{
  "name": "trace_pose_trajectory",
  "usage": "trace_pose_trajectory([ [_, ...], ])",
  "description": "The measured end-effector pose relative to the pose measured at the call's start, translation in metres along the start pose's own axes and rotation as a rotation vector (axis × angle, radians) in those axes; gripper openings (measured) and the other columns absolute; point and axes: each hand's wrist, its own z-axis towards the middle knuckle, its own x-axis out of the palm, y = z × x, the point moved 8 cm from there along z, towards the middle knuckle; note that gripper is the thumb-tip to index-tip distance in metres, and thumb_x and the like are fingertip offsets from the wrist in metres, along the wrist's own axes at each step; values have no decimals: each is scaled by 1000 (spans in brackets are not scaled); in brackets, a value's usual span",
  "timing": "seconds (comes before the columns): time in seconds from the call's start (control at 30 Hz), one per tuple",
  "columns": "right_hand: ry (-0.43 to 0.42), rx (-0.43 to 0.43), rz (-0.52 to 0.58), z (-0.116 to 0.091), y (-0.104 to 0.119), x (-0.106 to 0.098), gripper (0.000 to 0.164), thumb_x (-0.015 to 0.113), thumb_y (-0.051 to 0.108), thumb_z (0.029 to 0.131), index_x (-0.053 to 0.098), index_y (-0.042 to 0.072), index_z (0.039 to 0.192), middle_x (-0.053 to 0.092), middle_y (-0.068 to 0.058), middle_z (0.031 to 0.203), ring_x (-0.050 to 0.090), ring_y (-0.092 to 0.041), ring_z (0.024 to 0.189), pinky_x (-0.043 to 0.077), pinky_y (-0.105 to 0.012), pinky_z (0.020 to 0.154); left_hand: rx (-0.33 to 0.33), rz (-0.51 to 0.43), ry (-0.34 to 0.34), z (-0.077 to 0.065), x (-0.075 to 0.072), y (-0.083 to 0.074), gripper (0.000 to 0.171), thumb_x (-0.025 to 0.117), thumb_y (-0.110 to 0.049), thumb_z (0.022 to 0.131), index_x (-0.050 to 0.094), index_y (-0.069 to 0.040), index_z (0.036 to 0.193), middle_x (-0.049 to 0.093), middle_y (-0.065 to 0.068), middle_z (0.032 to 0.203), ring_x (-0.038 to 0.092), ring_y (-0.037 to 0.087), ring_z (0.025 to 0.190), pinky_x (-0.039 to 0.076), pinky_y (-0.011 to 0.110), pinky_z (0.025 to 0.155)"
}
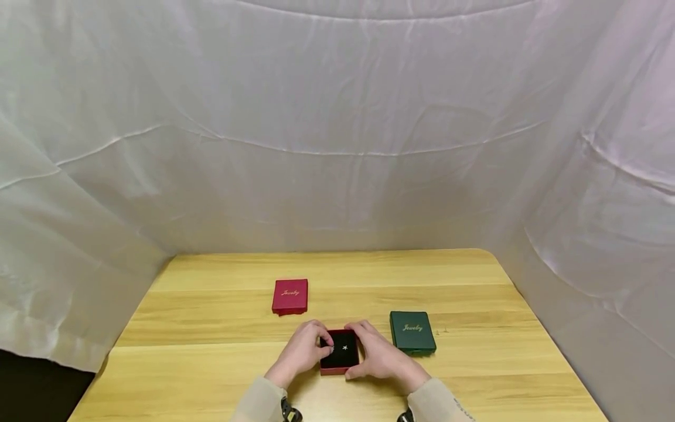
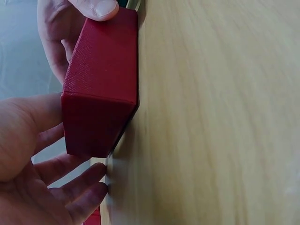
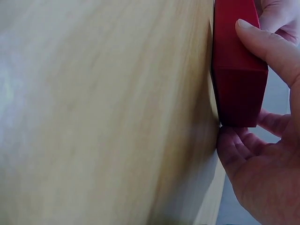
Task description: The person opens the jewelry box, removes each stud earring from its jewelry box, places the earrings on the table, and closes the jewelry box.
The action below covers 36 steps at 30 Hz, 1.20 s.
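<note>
An open red jewelry box (image 1: 339, 371) with a black insert (image 1: 343, 358) sits near the table's front edge. A small silver star stud earring (image 1: 345, 347) lies on the insert. My left hand (image 1: 304, 347) reaches over the box's left side, thumb and forefinger pinching a second tiny earring (image 1: 332, 349) at the insert; the fingertips partly cover it. In the left wrist view that hand's other fingers (image 2: 86, 185) hang loosely beside the box. My right hand (image 1: 378, 355) grips the box from the right, its thumb (image 3: 253, 40) on the near wall and fingers at the far side.
A closed red lid marked "Jewelry" (image 1: 290, 296) lies farther back on the left. A dark green box marked "Jewelry" (image 1: 413, 332) stands to the right, with two tiny studs (image 1: 445, 330) beside it. Pale cloth (image 1: 337, 193) hangs around the wooden table (image 1: 211, 328).
</note>
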Motion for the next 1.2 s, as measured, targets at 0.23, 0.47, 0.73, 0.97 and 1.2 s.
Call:
trace_pose_trajectory([
  [0.23, -8, -5, -5, 0, 1, 0, 92, 89, 37, 69, 43, 7, 143, 46, -4, 131, 49, -19, 115, 44, -44, 100, 8, 3, 22, -1, -1, -2, 16, 79, -9, 79, 69, -16, 69, 61, 2, 100, 55, 28, 100, 47, 49, 89],
  [0.47, -1, -9, -6, -2, 2, 0, 91, 89, 36, 69, 43, 6, 142, 47, -4, 129, 50, -19, 113, 45, -44, 98, 18, -63, 48, -6, -5, -6, 17, 79, -8, 80, 68, -16, 70, 61, 7, 106, 55, 31, 103, 46, 51, 91],
  [0.73, 3, 13, 7, 0, 1, -2, 94, 90, 35, 67, 43, 7, 143, 47, -4, 130, 51, -21, 112, 45, -47, 98, 60, -82, -21, -15, -42, -10, 15, 77, -7, 83, 68, -17, 76, 61, 16, 113, 56, 36, 107, 43, 59, 95],
  [0.97, 7, 24, 19, 0, 2, -2, 92, 91, 33, 67, 44, 8, 142, 47, -3, 131, 49, -22, 116, 43, -47, 100, 11, -27, -82, -30, -73, 13, 14, 77, -6, 81, 69, -17, 77, 63, 15, 110, 58, 36, 104, 48, 57, 89],
  [1.2, 8, 30, 14, 0, 1, -1, 93, 90, 33, 67, 43, 7, 143, 47, -3, 131, 49, -22, 116, 43, -47, 100, -85, 17, -89, -44, -86, 46, 13, 76, -2, 79, 69, -13, 76, 62, 0, 90, 60, 24, 92, 50, 50, 87],
])
